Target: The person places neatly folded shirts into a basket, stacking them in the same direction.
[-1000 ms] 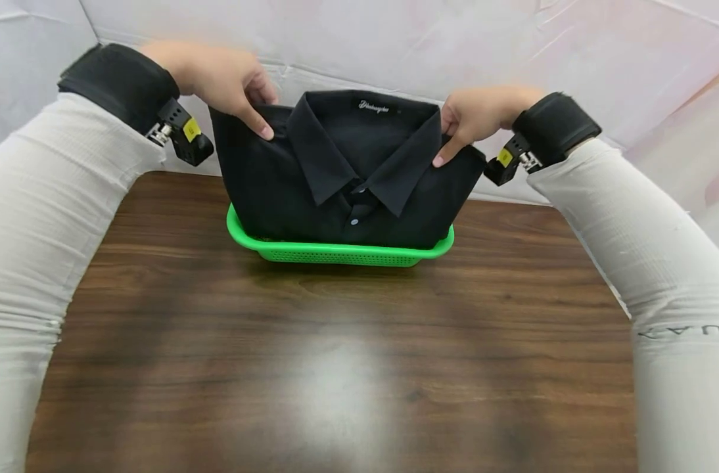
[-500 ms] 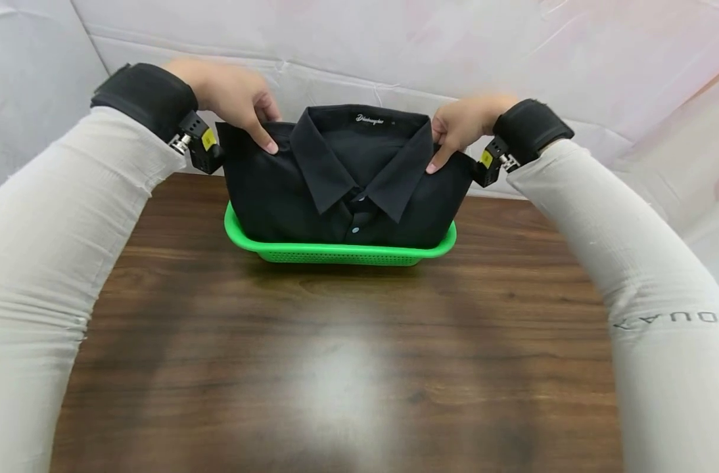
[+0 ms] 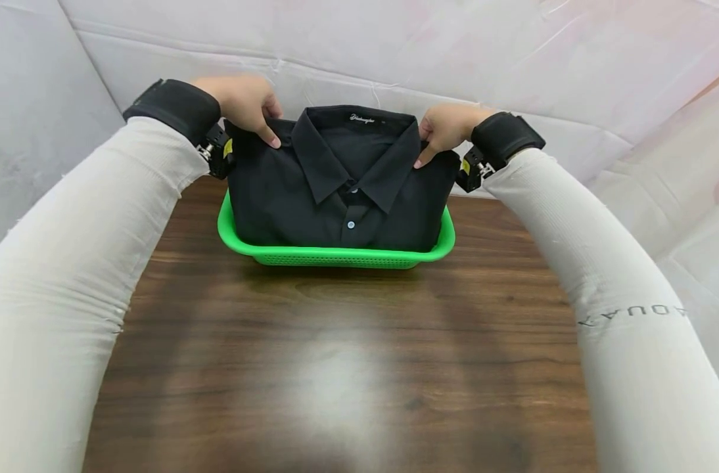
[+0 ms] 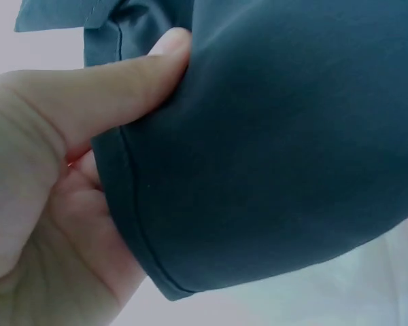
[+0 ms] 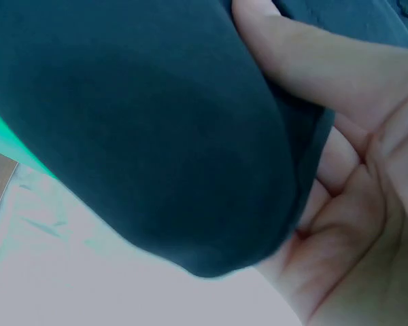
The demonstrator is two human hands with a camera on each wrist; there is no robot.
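Black shirt (image 3: 336,190): folded, collar up and far, its near part down in the basket, its far end raised in my two hands at the far side of the table.
Green basket (image 3: 336,255): I see its perforated plastic rim on the wooden table (image 3: 336,368), far centre.
Left hand (image 3: 244,105): I pinch the shirt's far left shoulder, thumb on top, fingers curled beneath; my left wrist view shows the thumb (image 4: 102,88) pressed on the cloth's folded edge.
Right hand (image 3: 445,128): I pinch the far right shoulder the same way; my right wrist view shows the thumb (image 5: 313,61) over the fold, palm under it.
Sleeves (image 3: 81,263): pale, with black wrist straps (image 3: 173,108).
Backdrop (image 3: 513,59): white sheeting beyond the table.
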